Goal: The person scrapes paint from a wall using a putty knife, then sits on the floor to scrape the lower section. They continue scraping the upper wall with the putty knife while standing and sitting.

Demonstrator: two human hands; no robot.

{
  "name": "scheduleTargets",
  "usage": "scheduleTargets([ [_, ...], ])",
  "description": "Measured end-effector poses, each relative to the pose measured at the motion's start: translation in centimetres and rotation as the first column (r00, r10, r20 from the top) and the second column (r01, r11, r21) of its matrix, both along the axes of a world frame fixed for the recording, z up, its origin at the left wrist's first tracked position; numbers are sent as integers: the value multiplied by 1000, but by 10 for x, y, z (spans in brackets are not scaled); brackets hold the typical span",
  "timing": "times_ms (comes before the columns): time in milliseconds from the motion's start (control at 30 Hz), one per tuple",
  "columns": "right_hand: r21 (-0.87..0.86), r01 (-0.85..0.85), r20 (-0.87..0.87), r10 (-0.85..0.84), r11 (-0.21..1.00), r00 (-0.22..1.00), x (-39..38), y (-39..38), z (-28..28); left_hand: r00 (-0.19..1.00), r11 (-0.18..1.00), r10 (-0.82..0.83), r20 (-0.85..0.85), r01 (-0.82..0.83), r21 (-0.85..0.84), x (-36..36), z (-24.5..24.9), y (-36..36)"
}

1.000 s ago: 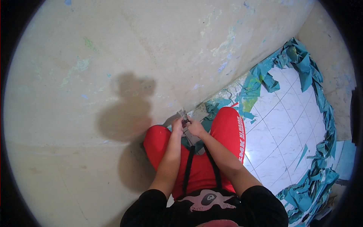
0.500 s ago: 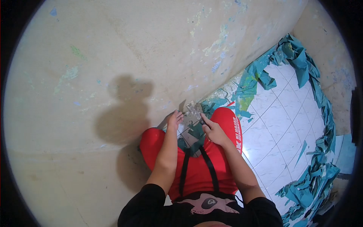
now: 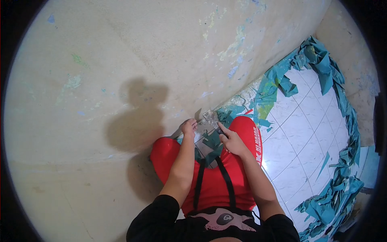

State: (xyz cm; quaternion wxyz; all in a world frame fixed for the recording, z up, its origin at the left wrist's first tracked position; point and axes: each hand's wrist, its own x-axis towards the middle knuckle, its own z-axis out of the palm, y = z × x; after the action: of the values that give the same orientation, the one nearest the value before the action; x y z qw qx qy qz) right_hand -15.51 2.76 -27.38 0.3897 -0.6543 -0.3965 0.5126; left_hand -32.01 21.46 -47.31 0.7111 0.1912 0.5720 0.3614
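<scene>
Between my red knees, my right hand [image 3: 230, 139] is wrapped round the dark handle [image 3: 220, 131] of a tool, its index finger stretched forward along it. The tool's blade cannot be made out clearly against the pale debris [image 3: 209, 117] at the foot of the wall [image 3: 161, 52]. Close to the wall, my left hand [image 3: 189, 127] has its fingers curled; what they hold, if anything, is too small to tell. Scraps of teal peeled paint [image 3: 211, 140] lie on the tiles below and between my hands.
Crumpled teal sheets [image 3: 322, 68] run along the far corner and down the right side of the white tiled floor [image 3: 298, 133]. A larger teal heap [image 3: 322, 205] lies at the lower right. A small red strip [image 3: 248, 111] is beyond my right knee.
My left hand's fingers have curled in from a more open pose. The view has shifted slightly, and my right hand keeps its grip on the handle.
</scene>
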Motion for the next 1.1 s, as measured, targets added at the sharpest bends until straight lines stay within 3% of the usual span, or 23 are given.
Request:
scheduleTargets([
  [167,-19,-31,25,32,999,999,1,2,2,996,992,66,53,-60,-113,3,-26,-10],
  [267,-22,-46,28,47,999,999,1,1,0,995,976,96,-21,-99,-193,2,-42,-30],
  [367,-10,-45,21,45,999,999,3,2,-2,998,971,-16,56,29,-238,-6,-58,-46],
  [433,-18,-40,6,40,999,999,2,1,-2,956,921,-292,-3,280,-271,-10,-54,-54],
  [467,-34,-35,-17,34,999,999,2,2,1,957,921,-291,-4,278,-274,-11,-56,-55],
  [500,-50,-30,-41,28,998,999,2,3,3,724,734,-673,-151,628,-257,-11,-59,-55],
  [533,-52,-30,-45,27,998,999,2,4,1,333,413,-899,-285,860,-299,-12,-61,-57],
  [567,-37,-20,-46,18,999,999,2,5,-2,330,411,-900,-286,860,-301,-7,-45,-65],
  [633,-23,-6,-49,5,1000,999,3,7,-7,-200,1,-918,-343,863,-506,7,5,-90],
  [767,-29,-35,4,35,999,999,3,11,-5,-312,-62,-847,-431,863,-502,4,5,-86],
  [833,-39,-41,4,41,998,999,5,12,-4,-350,-13,-507,-788,917,-399,-7,47,-72],
  [900,-53,-43,-39,41,998,998,8,15,-7,-426,-62,-458,-780,891,-451,-27,41,-49],
  [933,-53,-47,-42,45,998,998,9,17,-9,-427,-58,-459,-779,890,-453,-42,42,-44],
  [1000,-49,-50,-58,47,998,997,11,19,-20,-300,-87,-342,-891,954,-287,-67,47,-34],
  [1067,-24,-48,-79,46,999,996,11,23,-35,-337,-68,-336,-880,940,-334,-77,40,-35],
  [1100,-5,-41,-95,40,999,995,11,27,-35,-309,-132,-485,-818,951,-280,-73,43,-38],
])
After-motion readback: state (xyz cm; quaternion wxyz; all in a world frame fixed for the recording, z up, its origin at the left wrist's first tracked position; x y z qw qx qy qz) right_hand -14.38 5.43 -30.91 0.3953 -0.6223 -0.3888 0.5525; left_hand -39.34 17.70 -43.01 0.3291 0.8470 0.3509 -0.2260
